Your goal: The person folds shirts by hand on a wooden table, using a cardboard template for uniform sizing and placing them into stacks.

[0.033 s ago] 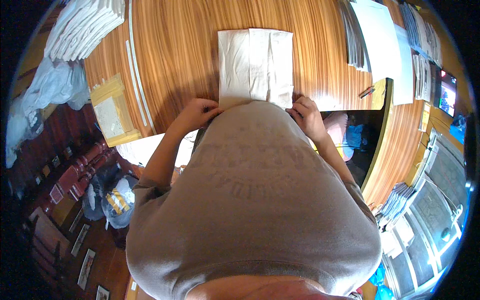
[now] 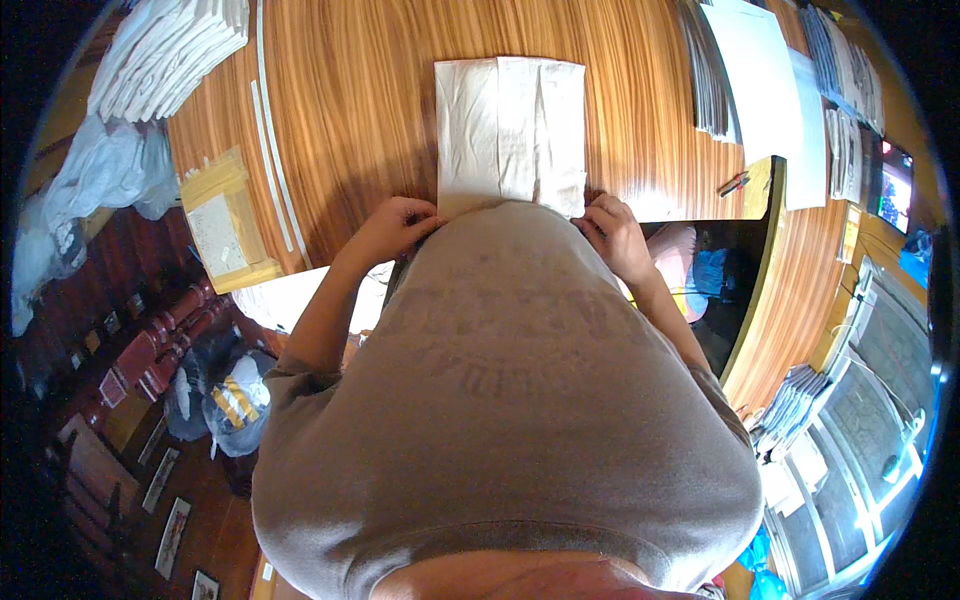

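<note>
A cream cloth (image 2: 512, 130), folded into a flat rectangle with lengthwise creases, lies on the wood-grain table in front of me. Its near edge is hidden behind my grey shirt (image 2: 520, 330). At the near left corner of the cloth, my left hand (image 2: 400, 226) has thumb and fingers pinched together on the fabric. My right hand (image 2: 611, 232) grips the near right corner with curled fingers. Between the two hands the cloth stays flat on the table.
Stacked folded light cloths (image 2: 170, 60) stand at the far left above plastic bags (image 2: 95, 180). A taped board (image 2: 225, 225) lies at the table's left edge. To the right are dark folded stacks (image 2: 707, 75), a white sheet (image 2: 755, 80), a small red-and-black tool (image 2: 734, 184) and an open gap (image 2: 735, 310).
</note>
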### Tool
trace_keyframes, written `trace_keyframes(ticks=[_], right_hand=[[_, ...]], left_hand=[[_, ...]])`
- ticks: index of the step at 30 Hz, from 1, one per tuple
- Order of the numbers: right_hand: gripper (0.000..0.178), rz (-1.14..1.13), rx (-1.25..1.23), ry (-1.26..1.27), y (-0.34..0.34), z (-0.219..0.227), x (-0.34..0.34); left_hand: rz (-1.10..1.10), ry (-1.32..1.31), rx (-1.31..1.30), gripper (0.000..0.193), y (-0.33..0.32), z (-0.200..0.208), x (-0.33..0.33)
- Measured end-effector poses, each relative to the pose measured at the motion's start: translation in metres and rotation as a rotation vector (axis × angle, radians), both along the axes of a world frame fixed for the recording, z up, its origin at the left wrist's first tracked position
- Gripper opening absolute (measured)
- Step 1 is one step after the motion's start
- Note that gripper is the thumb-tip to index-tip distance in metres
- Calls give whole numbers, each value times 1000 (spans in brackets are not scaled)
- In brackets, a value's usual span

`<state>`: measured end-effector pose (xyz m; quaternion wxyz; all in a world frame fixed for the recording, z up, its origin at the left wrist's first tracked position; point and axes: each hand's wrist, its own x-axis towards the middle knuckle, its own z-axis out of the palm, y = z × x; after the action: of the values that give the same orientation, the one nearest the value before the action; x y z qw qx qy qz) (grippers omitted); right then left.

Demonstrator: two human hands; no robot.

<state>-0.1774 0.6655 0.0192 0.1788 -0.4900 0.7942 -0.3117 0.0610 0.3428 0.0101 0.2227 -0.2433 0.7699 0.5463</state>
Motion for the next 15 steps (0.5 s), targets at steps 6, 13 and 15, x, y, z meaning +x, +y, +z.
trace_keyframes(ticks=[6,13,15], right_hand=[[19,-22,106,-86,-2,7,-3],[23,-180,198,-358,17,-4,10],[27,-221,304,-409,9,4,10]], left_hand=[[21,80,-36,29,9,0,0],[58,108,-18,29,21,-16,20],[-17,13,-181,31,20,4,8]])
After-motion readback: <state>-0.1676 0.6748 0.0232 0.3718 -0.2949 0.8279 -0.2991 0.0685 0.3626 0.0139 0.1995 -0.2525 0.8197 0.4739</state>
